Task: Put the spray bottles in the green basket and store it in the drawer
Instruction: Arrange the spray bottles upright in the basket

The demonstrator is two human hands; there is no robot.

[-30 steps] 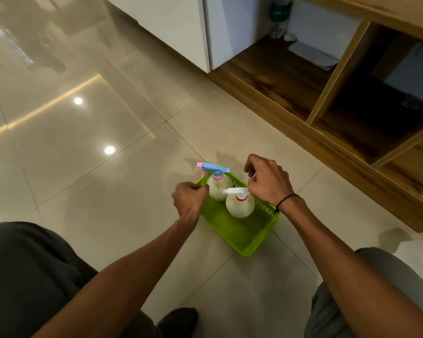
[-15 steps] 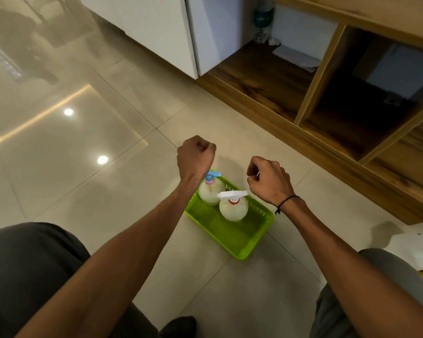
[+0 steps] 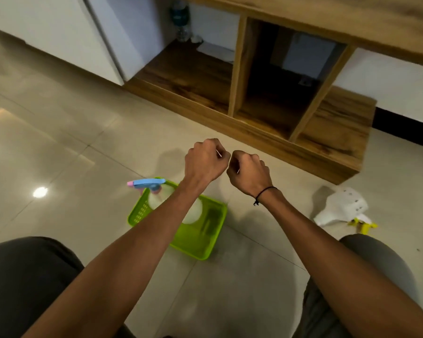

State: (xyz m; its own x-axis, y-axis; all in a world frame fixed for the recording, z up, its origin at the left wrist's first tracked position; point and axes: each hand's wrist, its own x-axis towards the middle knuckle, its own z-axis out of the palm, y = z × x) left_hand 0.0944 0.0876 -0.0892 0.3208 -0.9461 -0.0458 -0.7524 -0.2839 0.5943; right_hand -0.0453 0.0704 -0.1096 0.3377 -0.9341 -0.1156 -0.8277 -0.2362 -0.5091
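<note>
1. One lime-green plastic basket [image 3: 200, 242] with slotted walls, on the floor.
2. Two white round-bodied spray bottles in it: one with a blue-and-pink trigger head [image 3: 147, 184], the other [image 3: 193, 213] mostly behind the left forearm, head not visible.
3. One white spray bottle with yellow trigger [image 3: 344, 212], lying on the floor, well apart from the basket.
4. Two bare hands, both fisted: left [image 3: 205, 161], right [image 3: 248, 170].
5. One black cord wristband [image 3: 264, 192], right wrist.
6. One clear plastic bottle with teal label [image 3: 180, 19], in the wooden unit.
7. Three open compartments in that low wooden shelf unit [image 3: 266, 140].

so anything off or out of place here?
One thing: a white spray bottle with a yellow trigger lies tipped over on the floor, right of the green basket, not inside it.
</note>
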